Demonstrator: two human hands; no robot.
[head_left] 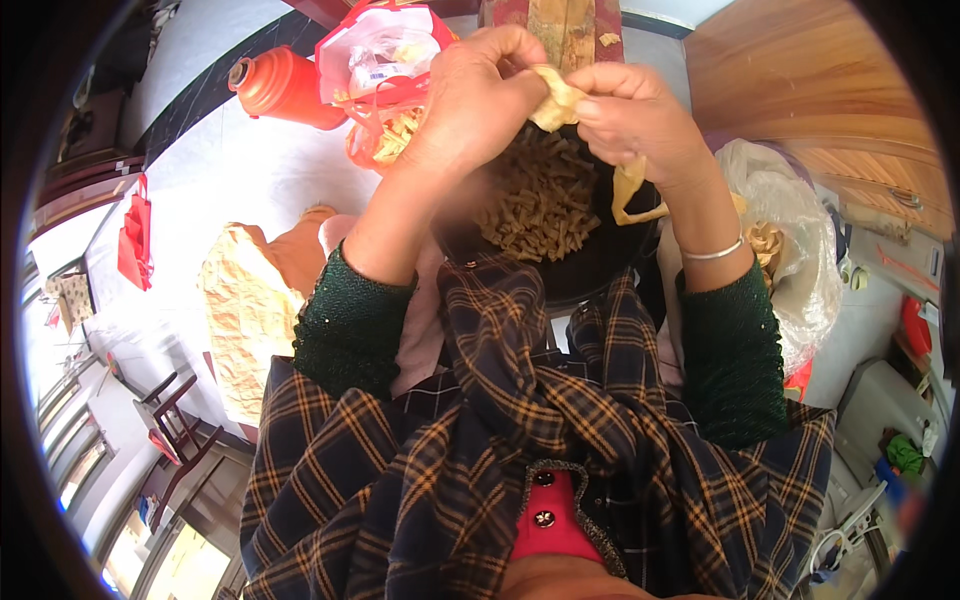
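Between my two raised hands stretches a pale yellow, soft, crumpled strip [556, 100]; its exact kind I cannot make out. The fingers of my left hand [478, 105] pinch one end. My right hand [640, 118] grips the strip close by, and a loose length of it dangles below the palm, twisting beside the wrist. Under the hands sits a dark round pan [600, 262] holding a heap of small brownish-yellow cut pieces [540, 205]. My left forearm partly covers a red plastic bag [362, 150] with yellow strips [398, 135] in it.
A red flask [285, 88] lies beside a pink-and-white bag [385, 50] at the far left. A wooden bench [562, 40] stands beyond the pan. To the right are a clear plastic sack [795, 250] and a wooden cabinet [810, 70]. A crumpled tan paper sack [245, 310] is at left.
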